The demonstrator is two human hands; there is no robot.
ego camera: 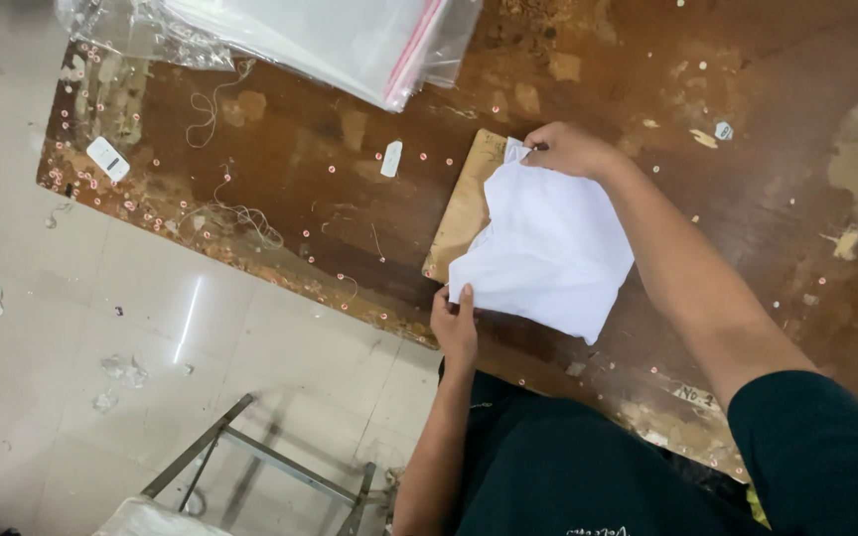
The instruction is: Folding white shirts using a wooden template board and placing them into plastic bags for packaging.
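A folded white garment (pixel 548 248) lies over a tan cardboard board (pixel 461 208) on a worn brown wooden table (pixel 300 169). My right hand (pixel 568 149) pinches the garment's far corner at the top of the board. At the near edge of the table, my left hand (pixel 455 323) grips the garment's lower left corner. Most of the board is hidden under the cloth.
A stack of clear plastic bags (pixel 350 40) with a red strip lies at the table's far side. Small white tags (pixel 108 157) (pixel 391 158), loose threads (pixel 240 213) and tiny round stickers are scattered on the table. A metal frame (pixel 260 462) stands on the tiled floor below.
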